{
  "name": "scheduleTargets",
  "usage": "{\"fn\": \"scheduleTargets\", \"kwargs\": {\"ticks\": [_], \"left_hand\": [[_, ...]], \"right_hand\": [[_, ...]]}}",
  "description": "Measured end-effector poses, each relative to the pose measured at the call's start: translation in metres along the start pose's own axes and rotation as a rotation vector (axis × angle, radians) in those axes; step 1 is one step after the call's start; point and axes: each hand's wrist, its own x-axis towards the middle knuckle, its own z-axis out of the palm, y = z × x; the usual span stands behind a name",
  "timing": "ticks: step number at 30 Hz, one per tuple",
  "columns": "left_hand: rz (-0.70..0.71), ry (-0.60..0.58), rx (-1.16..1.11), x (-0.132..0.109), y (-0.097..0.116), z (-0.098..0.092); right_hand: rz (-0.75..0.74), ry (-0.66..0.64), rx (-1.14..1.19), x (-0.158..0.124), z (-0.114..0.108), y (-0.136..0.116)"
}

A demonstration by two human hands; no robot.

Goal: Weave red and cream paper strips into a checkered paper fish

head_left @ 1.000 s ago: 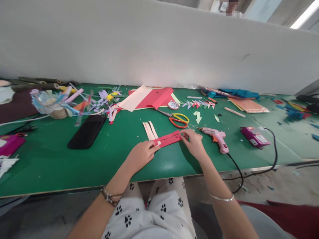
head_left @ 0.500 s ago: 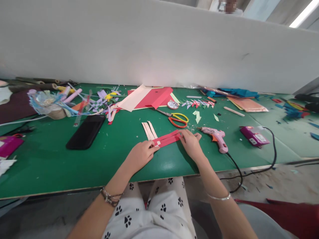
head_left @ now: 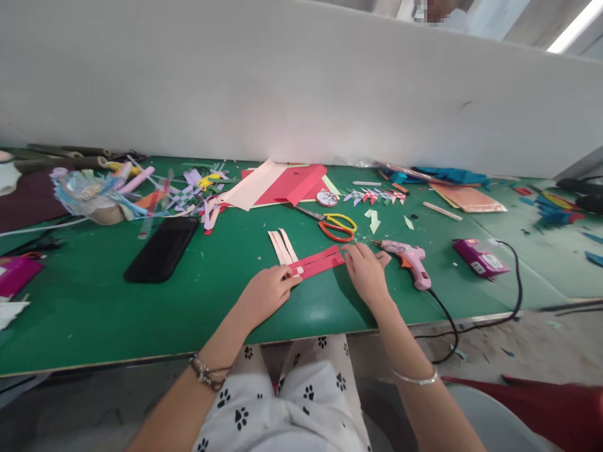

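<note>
Red paper strips point(head_left: 320, 264) lie nearly level on the green table, crossed at their left end by pale pink paper strips point(head_left: 281, 247). A small checkered weave shows at the crossing. My left hand point(head_left: 267, 290) is closed on that woven end, its thumb below and fingers above. At the right tips of the red strips is my right hand point(head_left: 366, 275), its thumb and forefinger apart and slightly curled. Whether its fingertips touch the paper is hard to see. Scissors point(head_left: 336, 226) with yellow and red handles lie just beyond the strips.
A pink glue gun point(head_left: 409, 260) lies right of my right hand, its cable running off the table edge. Beyond it sits a purple box point(head_left: 481, 256). A black phone point(head_left: 162, 250) lies to the left. Red and pink paper sheets point(head_left: 282, 184) and woven scraps point(head_left: 374, 196) lie farther back.
My right hand has shifted slightly right, uncovering more of the red strips' right ends. My left hand and the woven end have stayed in place.
</note>
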Motion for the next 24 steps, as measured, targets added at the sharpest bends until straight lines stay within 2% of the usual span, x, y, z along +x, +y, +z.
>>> {"fn": "scheduleTargets", "kwargs": {"ticks": [3,5,8,16,24], "left_hand": [[0.001,-0.003,-0.008,-0.001,0.0,0.0],[0.001,-0.009,-0.007,-0.001,0.0,0.0],[-0.004,-0.029,0.014,0.0,0.001,-0.001],[-0.009,-0.015,0.009,0.0,0.002,-0.002],[0.001,0.029,0.009,-0.001,0.001,0.001]], "right_hand": [[-0.113,0.04,0.039,-0.012,-0.005,-0.012],[-0.222,-0.011,0.083,-0.022,-0.006,-0.024],[-0.298,-0.101,0.103,-0.031,-0.004,-0.038],[-0.265,-0.242,0.057,-0.031,0.0,-0.038],[-0.189,-0.206,0.005,-0.031,-0.004,-0.031]]}}
